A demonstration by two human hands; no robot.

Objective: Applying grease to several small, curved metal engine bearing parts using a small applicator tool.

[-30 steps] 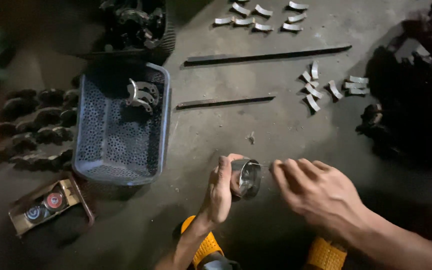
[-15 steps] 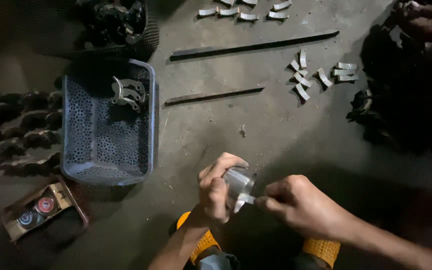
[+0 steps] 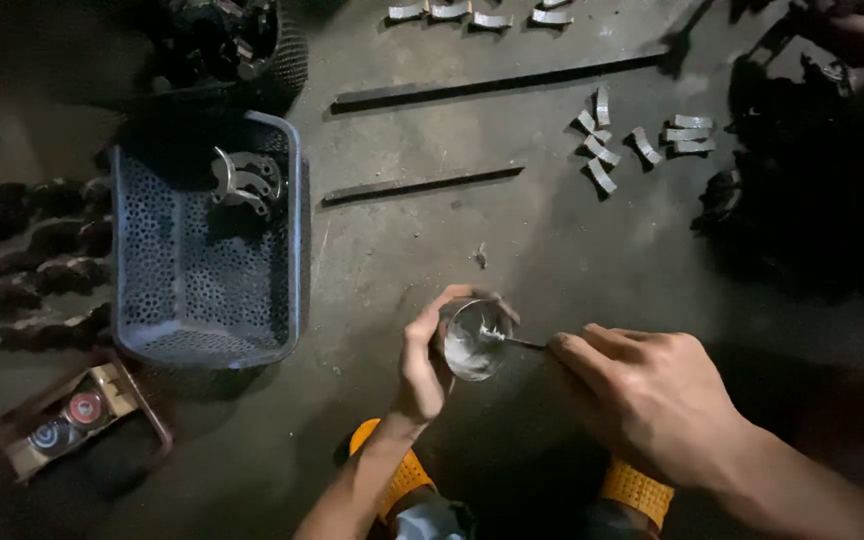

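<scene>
bare forearms (image 3: 352, 500), orange perforated sandals (image 3: 637, 490)

Dark concrete floor (image 3: 512, 240) with blue perforated basket (image 3: 297, 250), two metal bars (image 3: 422, 185), curved shells (image 3: 612, 140).

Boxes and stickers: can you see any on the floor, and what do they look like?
Small open box: bottom left on the floor, below the blue basket; rectangular, brown and tan, tilted.
Two round things inside the small open box: one with a red top, one bluish grey; too small to tell if they carry labels.
No signs or screens show.
</scene>
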